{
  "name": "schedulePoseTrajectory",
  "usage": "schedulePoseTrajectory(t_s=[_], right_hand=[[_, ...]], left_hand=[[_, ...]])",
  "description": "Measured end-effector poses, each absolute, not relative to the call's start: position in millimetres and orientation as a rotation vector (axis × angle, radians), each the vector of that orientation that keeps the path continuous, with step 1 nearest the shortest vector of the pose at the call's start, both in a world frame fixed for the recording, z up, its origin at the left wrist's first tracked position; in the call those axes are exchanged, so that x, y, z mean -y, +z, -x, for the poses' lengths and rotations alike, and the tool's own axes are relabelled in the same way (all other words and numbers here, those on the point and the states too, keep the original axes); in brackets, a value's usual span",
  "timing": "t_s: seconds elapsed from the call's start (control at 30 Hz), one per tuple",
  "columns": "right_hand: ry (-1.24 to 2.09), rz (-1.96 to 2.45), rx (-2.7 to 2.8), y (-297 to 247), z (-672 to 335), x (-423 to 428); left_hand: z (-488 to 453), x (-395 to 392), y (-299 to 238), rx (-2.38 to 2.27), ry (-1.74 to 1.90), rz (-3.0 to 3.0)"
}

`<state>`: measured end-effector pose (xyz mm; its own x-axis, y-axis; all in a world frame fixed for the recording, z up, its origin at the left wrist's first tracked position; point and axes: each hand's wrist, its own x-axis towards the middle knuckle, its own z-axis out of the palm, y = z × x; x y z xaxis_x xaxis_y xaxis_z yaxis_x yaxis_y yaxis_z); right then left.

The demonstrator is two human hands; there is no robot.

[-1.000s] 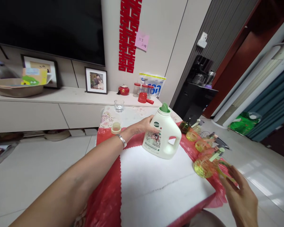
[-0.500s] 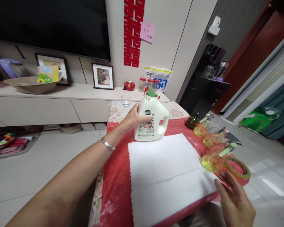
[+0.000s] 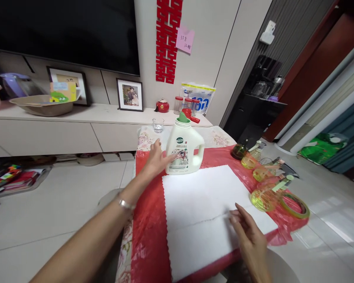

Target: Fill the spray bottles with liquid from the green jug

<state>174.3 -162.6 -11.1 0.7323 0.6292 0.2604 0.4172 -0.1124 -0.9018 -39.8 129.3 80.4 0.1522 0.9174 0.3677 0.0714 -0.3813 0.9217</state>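
Note:
A white detergent jug (image 3: 181, 142) with a green spout at its neck stands upright at the far edge of a white scalloped-edge sheet (image 3: 200, 196). My left hand (image 3: 157, 160) is at the jug's left side, fingers apart and not wrapped around it; the thumb tip overlaps the label, and I cannot tell whether it touches. Over the right part of the sheet is my right hand (image 3: 249, 232), fingers loosely bent and apart from the thumb, with nothing seen in it. A dark line crosses the sheet.
Red plastic (image 3: 149, 236) covers the table under the sheet. Several glass pump bottles (image 3: 262, 198) of yellow liquid line the right side, beside a tape roll (image 3: 295, 205). Toward the back stand a clear glass cup (image 3: 158, 125) and a red-handled object (image 3: 190, 114).
My left hand has let go of the jug and drawn back to the left. My right hand has moved left from the table's right edge to over the sheet.

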Motion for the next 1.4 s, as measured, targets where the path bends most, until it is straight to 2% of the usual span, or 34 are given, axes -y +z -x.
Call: schedulePoseTrajectory(t_s=[0.07, 0.2, 0.3, 0.37, 0.5, 0.57, 0.77, 0.97, 1.4], right_hand=[[0.225, 1.746, 0.866, -10, -161, 157], [0.235, 1.752, 0.961, 3, -135, 140], [0.206, 1.736, 1.065, 18, -116, 128], [0.012, 1.753, 1.192, 27, -105, 123], [-0.632, 1.802, 1.375, 27, -94, 118], [-0.74, 1.823, 1.38, 18, -94, 114], [-0.745, 1.885, 1.385, -6, -102, 105], [-0.74, 1.886, 1.369, -7, -102, 104], [-0.694, 1.871, 1.387, -7, -101, 101]], left_hand=[[49, -90, 68, -1.094, 1.322, -1.763], [48, -15, 49, -0.928, 0.947, -1.941], [31, 15, 47, -0.921, 0.903, -2.222], [21, 25, 49, -1.02, 1.018, -2.441], [13, 35, 41, -1.242, 1.109, -2.781], [14, 37, 29, -1.286, 1.042, -2.901], [17, 29, 2, -1.31, 0.94, -3.049], [19, 22, 1, -1.295, 1.054, -3.063], [20, 21, -7, -1.322, 1.012, -3.104]])
